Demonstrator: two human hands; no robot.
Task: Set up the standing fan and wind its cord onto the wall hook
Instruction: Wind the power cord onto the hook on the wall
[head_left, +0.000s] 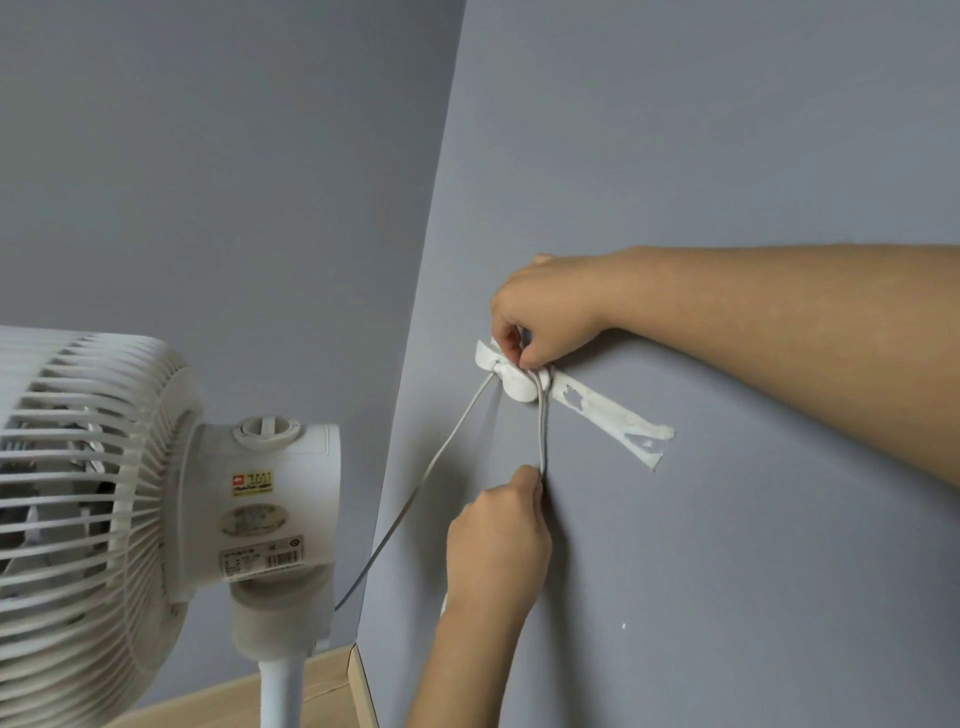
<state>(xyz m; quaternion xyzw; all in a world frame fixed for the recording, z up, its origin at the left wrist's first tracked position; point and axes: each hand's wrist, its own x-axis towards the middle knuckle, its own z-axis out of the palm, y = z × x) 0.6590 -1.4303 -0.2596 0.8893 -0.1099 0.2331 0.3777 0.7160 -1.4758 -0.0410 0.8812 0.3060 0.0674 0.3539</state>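
The fan (104, 493) stands at the far left, its ribbed white plastic grille cut off by the left edge and its front face out of sight. It points left, with the axis through grille and motor housing roughly level. A round knob (267, 428) sits on top of the housing, and the print on the stickers (254, 514) on its side is too small to read. The smooth white pole (280, 696) runs straight down and is cut off at the bottom edge, so the base is hidden. Pale wood floor (322, 686) shows behind it.

The thin grey cord (431, 467) emerges from behind the housing and rises in a taut diagonal up and right to the hook (517, 387). Its lower end is hidden by the fan.

The left hand (496, 545) comes up from the bottom, fingers curled and pinching a doubled strand of cord that hangs straight down from the hook. What lies below the fist is hidden.

The hook is a small rounded white piece on the matte grey wall (727, 156), partly covered by the right hand (545, 306) just above it. That hand's fingertips are bent down and pinch the cord against the hook. How many turns lie there cannot be made out.

A torn, ragged white strip (613, 421) slants down and right from the hook.
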